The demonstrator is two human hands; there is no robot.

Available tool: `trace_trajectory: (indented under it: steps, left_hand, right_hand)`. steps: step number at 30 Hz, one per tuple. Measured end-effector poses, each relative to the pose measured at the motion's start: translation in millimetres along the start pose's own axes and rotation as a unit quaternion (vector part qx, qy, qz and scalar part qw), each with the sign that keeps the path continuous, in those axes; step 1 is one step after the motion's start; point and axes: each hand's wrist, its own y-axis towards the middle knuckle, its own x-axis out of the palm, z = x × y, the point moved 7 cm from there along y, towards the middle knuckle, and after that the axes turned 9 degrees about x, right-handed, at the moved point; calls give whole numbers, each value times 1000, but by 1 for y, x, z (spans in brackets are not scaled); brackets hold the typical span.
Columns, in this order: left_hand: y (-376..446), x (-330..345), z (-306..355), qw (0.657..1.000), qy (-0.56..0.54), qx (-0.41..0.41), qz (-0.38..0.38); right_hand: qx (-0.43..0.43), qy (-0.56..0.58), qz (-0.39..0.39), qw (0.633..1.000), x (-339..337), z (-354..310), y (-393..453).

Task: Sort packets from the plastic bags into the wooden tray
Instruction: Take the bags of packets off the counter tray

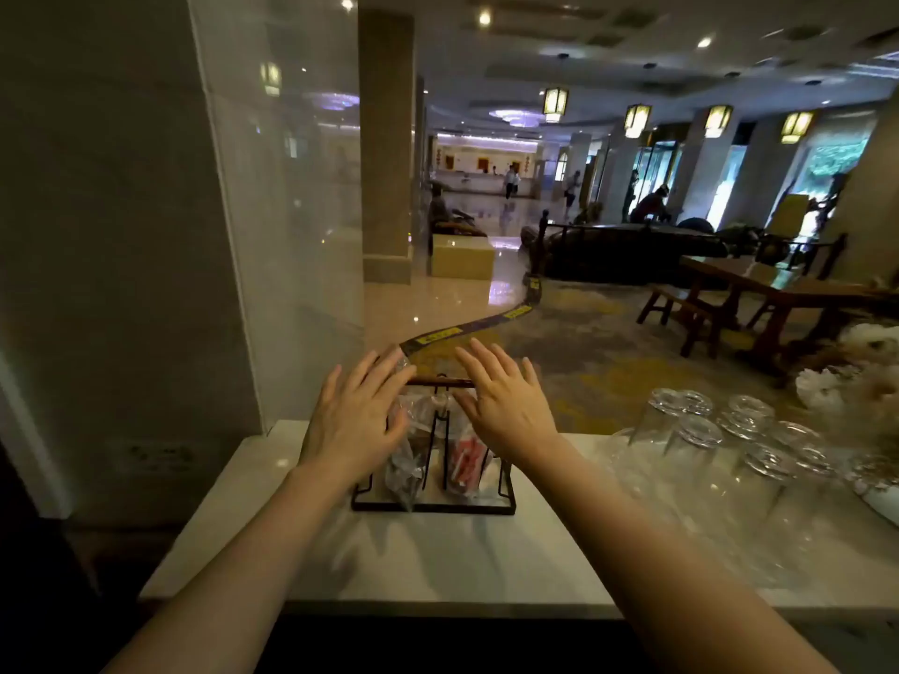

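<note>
Reaching forward over a white counter (pixel 438 552), both hands spread flat, fingers apart, gripping nothing

Left hand (pixel 352 415): palm down, hovering at the left side of a black wire rack (pixel 433 509); whether it touches the plastic bag under it cannot be told
Right hand (pixel 506 403): palm down, over the right side of the rack, near its wooden top handle (pixel 440 381)
Plastic bags: two, clear, standing in the rack either side of a central divider; left bag (pixel 406 471) holds dark packets, right bag (pixel 464 462) holds red-and-white packets. Bags likely propped upright so their mouths face the hands
Wooden tray: not identifiable in view, unless the rack with wooden handle serves as it
Surroundings: upturned drinking glasses (pixel 700 432) crowd the counter to the right, close enough to be knocked by the right forearm; a glass panel (pixel 292 211) stands at left; hotel lobby beyond

Judgement: sorting not yet begun; packets all bagged
</note>
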Motion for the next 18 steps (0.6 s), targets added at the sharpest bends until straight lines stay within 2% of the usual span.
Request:
trace_trajectory:
  steps: [2,5,8,11,13,15,18]
  left_hand:
    - [2,12,-3,1000,-5,-8,-18]
    - [-2,33,-3,1000,-4,-8,-23]
    - [-1,38,-6,1000,-22,-15,-8]
    - [0,41,-8,999,-28,-11,-13]
    - [0,43,-9,1000,-25,-8,-15]
    - [-1,44,-10,1000,-27,-10,-13]
    - [-2,46,-11,999,-38,-21,-14]
  right_hand:
    - [3,20,-22,1000,11,2,5]
    - [-1,-10,-32,999,28,6,5]
    - [-20,-17,14,1000,30,4,5]
    - [-5,26,57,998,23,0,12]
    - [29,86,37,995,20,-4,26]
    - [62,140,-15,988,24,-13,44]
    - [62,184,-70,979,35,-34,75]
